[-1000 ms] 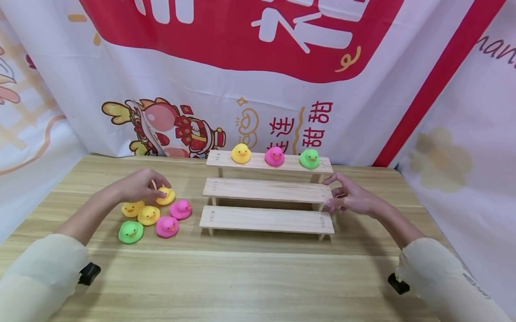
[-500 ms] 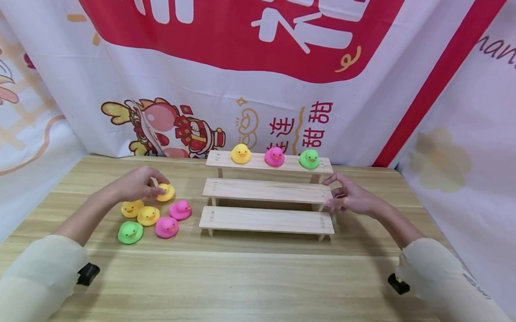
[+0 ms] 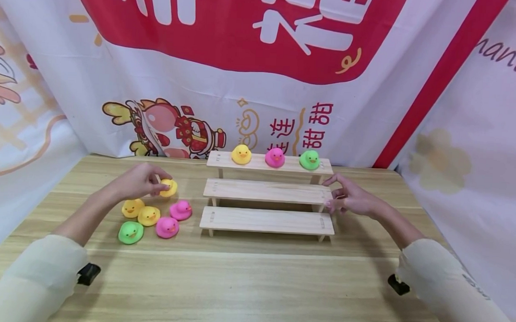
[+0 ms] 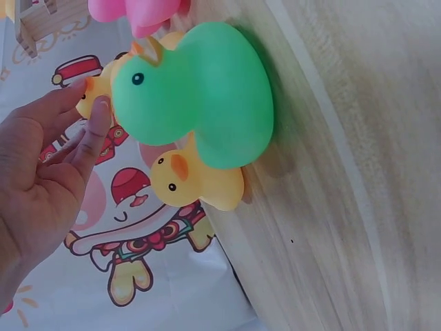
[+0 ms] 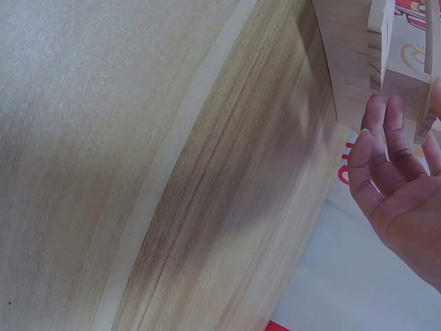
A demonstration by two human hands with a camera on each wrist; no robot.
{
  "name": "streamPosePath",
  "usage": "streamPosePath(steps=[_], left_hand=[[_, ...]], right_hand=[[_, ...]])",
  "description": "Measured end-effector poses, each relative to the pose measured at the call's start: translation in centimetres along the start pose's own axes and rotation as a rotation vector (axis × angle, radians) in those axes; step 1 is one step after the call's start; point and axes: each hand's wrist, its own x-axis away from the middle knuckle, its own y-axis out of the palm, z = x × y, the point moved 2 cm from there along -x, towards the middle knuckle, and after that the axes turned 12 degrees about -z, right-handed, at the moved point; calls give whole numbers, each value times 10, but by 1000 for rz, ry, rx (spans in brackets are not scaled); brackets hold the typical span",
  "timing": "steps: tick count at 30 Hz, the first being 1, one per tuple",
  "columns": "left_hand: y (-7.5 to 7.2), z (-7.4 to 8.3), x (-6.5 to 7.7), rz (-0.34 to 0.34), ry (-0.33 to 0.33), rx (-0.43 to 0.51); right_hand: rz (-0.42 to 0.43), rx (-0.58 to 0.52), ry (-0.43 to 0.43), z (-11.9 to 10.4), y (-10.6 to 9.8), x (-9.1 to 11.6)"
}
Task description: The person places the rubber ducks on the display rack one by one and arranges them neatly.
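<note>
My left hand (image 3: 141,181) pinches a yellow rubber duck (image 3: 169,188) between thumb and fingertips, slightly above the table behind the other ducks. In the left wrist view, that yellow duck (image 4: 88,98) is partly hidden by fingers and a green duck (image 4: 207,96). A three-tier wooden display stand (image 3: 268,191) occupies the middle of the table. At its right end, my right hand (image 3: 351,196) grips the middle tier, thumb and index finger around the board's end. The right wrist view has the right hand's fingers (image 5: 396,131) curled at the stand's side.
Left of the stand sit two yellow ducks, two pink ducks (image 3: 167,227) and one green duck (image 3: 130,233). On the top tier stand a yellow duck (image 3: 241,154), a pink duck (image 3: 275,158) and a green duck (image 3: 309,160). A printed cloth (image 3: 192,81) hangs behind.
My left hand has lifted the yellow duck a little, up and away from the other ducks. The right hand stays at the stand's end.
</note>
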Motion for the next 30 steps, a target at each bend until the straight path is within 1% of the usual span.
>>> streamPosePath(steps=[5,8,14,18,20,30], left_hand=[[-1,6,0,30,25,14],[-1,10,0,34,34,8],[0,18,1,39,47,14],[0,23,1,57,64,27],[0,24,1,67,77,39],[0,31,1,103,98,69]], right_hand=[[-1,-14,0,0,0,0],[-4,-28,-1,0,0,0],[-5,-17,-8,0,0,0],[-6,-18,-10,0,0,0],[-6,-18,-11,0,0,0],[-5,-23,-3,1,0,0]])
